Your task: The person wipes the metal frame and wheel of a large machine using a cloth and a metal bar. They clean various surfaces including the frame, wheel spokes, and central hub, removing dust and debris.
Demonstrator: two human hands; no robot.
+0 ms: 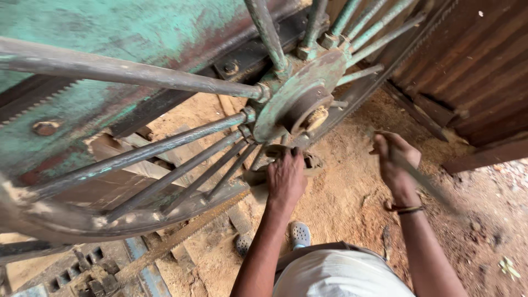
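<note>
Left hand (286, 179) is pressing open-fingered below the spoked wheel's hub (300, 104), right hand (395, 159) is gripping a blurred rod (423, 184), above a sawdust-covered floor (346, 203) beside a rusty corrugated wall (473, 71).

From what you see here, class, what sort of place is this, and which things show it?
Probably a sawmill or rough timber workshop. A large spoked green metal wheel with a toothed saw band along its rim fills the view, pale sawdust covers the ground, and rusty corrugated metal sheeting forms the wall.

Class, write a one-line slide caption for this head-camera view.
Left hand reaches under the hub of a large spoked wheel while the right hand grips a long thin tool above sawdust ground.
</note>
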